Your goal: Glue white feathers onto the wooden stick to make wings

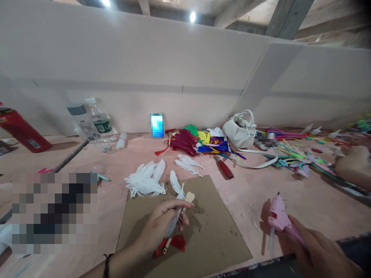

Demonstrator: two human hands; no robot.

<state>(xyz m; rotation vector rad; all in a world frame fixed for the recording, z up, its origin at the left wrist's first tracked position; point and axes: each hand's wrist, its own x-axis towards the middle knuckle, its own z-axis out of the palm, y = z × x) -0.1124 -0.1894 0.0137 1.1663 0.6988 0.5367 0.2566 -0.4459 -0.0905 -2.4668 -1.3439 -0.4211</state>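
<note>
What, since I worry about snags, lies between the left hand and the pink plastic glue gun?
No loose object: in the head view, only dark-specked brown cardboard and then bare pinkish tabletop separate the left hand from the glue gun.

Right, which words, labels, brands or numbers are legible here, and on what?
No text can be read.
Clear bottle: green label, print too small and blurred.
Grey-capped bottle: markings too small.
Red container: pale label, too small.
Lit screen: pixelated.
</note>
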